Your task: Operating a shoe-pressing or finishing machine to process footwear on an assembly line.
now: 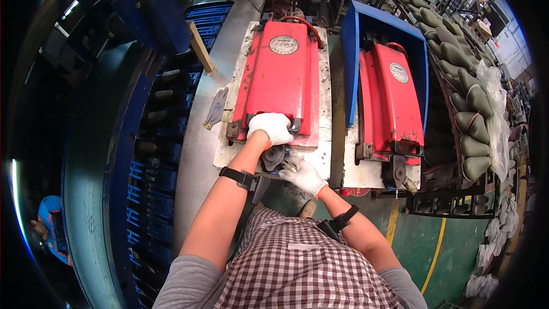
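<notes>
Red machine cover (277, 83), one, scuffed, with a round pale badge (283, 45) near its far end and a black handle (295, 124) across its near end. Position: extends from the left hand (271, 128) toward 12 o'clock; at 11 o'clock of the right hand (303, 175).

Left hand, white knit glove: closed over the black handle, knuckles up, at the cover's near end.

Right hand, white glove: fingers bent beside the dark round latch (273, 157), which lies at 10 o'clock of it and 6 o'clock of the left hand. Whether the fingers grip anything cannot be told.

Base plate (323, 91), whitish, stained: beneath the cover, its margins showing on both sides.

Grey flat item (217, 107), kind unclear: between 9 and 10 o'clock of the left hand, on a grey metal table (191, 194).

Second red machine (394, 103), similar: between 1 and 2 o'clock of the right hand, inside a blue hood (422, 63).

Grey-green shoe-shaped pieces (472, 129), many, racked: toward 2 o'clock, beside clear plastic sheeting (496, 120).

Checked apron (303, 266), brown and white: 6 o'clock.

Green floor (457, 257), yellow lines: 4 o'clock.

Person in blue (52, 226): 8 o'clock, far off.
</notes>
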The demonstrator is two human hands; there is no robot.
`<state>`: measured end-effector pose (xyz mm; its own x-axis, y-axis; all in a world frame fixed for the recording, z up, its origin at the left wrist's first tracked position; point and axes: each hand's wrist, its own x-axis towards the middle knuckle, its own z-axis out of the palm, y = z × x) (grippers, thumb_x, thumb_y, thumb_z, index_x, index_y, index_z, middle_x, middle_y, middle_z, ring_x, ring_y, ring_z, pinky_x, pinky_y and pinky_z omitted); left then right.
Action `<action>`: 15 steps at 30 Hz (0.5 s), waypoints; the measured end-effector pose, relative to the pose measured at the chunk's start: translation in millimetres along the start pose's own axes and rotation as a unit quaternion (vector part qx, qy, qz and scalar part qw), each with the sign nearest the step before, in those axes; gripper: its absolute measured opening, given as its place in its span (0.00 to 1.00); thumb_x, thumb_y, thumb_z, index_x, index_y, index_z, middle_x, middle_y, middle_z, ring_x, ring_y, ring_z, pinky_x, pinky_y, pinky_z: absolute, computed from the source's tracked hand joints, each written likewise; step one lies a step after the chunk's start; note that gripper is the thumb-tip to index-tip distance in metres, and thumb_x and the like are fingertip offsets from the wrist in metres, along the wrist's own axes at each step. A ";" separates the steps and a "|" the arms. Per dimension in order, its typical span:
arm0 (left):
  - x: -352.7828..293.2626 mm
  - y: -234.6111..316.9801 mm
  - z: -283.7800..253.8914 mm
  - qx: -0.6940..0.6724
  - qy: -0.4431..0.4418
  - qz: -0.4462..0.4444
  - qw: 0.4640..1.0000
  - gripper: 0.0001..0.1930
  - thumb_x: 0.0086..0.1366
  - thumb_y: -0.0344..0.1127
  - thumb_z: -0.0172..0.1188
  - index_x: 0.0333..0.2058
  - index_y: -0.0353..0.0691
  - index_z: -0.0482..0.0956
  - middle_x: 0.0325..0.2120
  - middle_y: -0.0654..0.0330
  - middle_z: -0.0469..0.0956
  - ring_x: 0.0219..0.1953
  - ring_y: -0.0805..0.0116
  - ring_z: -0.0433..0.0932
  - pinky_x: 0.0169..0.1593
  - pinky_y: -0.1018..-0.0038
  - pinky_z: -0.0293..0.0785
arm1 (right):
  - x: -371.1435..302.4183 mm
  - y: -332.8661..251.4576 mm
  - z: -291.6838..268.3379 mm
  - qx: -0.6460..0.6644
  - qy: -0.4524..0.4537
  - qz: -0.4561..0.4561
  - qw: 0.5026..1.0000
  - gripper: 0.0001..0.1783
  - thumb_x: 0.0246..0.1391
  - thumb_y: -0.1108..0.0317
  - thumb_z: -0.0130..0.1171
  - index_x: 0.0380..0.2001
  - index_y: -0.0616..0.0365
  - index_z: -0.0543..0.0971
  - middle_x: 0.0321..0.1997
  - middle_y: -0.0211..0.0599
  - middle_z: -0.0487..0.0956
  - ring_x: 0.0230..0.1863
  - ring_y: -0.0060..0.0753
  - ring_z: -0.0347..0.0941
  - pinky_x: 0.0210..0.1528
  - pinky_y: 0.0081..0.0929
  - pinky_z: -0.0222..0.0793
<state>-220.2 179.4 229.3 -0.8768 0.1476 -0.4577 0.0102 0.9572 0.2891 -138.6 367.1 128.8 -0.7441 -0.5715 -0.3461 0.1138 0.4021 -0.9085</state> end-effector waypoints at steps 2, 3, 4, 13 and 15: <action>-0.3 -3.1 2.9 -0.004 0.001 -0.004 1.000 0.24 0.54 0.57 0.63 0.43 0.48 0.89 0.42 0.53 0.87 0.45 0.52 0.86 0.51 0.60 0.81 | -3.6 -13.2 0.5 0.006 -0.003 0.001 1.000 0.33 0.62 0.62 0.69 0.63 0.73 0.72 0.60 0.51 0.82 0.60 0.37 0.78 0.64 0.30 0.72; 0.3 -5.5 5.0 -0.003 0.005 -0.005 1.000 0.24 0.54 0.57 0.63 0.43 0.48 0.89 0.42 0.53 0.87 0.45 0.52 0.86 0.51 0.60 0.81 | -5.0 -20.4 0.0 0.005 -0.009 0.020 1.000 0.34 0.62 0.62 0.69 0.63 0.74 0.72 0.60 0.51 0.81 0.60 0.36 0.79 0.64 0.29 0.72; 1.3 -3.6 3.9 0.001 0.009 -0.002 1.000 0.24 0.54 0.57 0.63 0.43 0.48 0.89 0.42 0.53 0.87 0.46 0.52 0.86 0.51 0.60 0.81 | -6.8 -25.9 -2.5 0.004 -0.010 0.039 0.999 0.34 0.62 0.62 0.69 0.63 0.74 0.71 0.59 0.51 0.81 0.59 0.35 0.79 0.64 0.28 0.72; -4.3 -1.2 -0.3 -0.004 0.013 0.009 1.000 0.25 0.54 0.58 0.62 0.43 0.46 0.88 0.42 0.52 0.87 0.46 0.51 0.86 0.51 0.59 0.81 | -1.7 -16.6 -1.1 0.111 -0.028 0.168 0.979 0.29 0.63 0.55 0.68 0.60 0.61 0.74 0.31 0.26 0.77 0.31 0.19 0.74 0.28 0.23 0.71; -2.9 -1.0 0.3 -0.001 0.011 0.013 1.000 0.26 0.55 0.59 0.63 0.43 0.46 0.88 0.42 0.52 0.87 0.46 0.52 0.86 0.51 0.59 0.81 | -2.6 -15.0 0.7 0.116 -0.013 0.164 0.980 0.27 0.63 0.55 0.68 0.57 0.60 0.75 0.31 0.25 0.77 0.30 0.19 0.73 0.28 0.22 0.70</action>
<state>-217.5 178.2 230.1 -0.8868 0.1669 -0.4310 0.0323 0.9526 0.3024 -138.0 362.1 143.1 -0.6252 -0.4580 -0.6320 0.4925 0.3966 -0.7747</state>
